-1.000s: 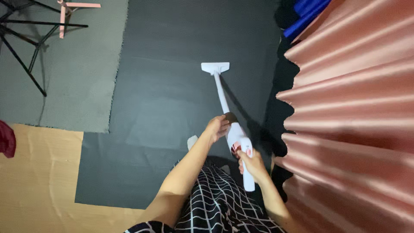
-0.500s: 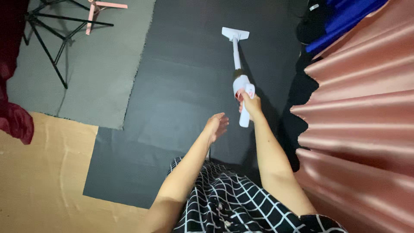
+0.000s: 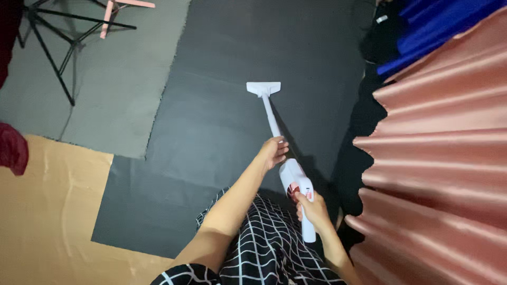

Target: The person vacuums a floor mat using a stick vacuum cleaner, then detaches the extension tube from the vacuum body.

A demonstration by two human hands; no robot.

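- Right hand [image 3: 312, 208]: grip closed round the handle of the white stick vacuum [image 3: 293, 179], carrying its weight.
- Left hand [image 3: 273, 152]: fingers curled on the tube, steadying its aim.
- Vacuum's floor head [image 3: 263, 88]: flat on the dark grey mat [image 3: 211, 121].
- Pink pleated curtain [image 3: 443, 174]: alongside, right.

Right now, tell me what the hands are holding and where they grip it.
A white stick vacuum. The right hand grips its handle at the rear of the body; the left hand rests on the tube just above the body.
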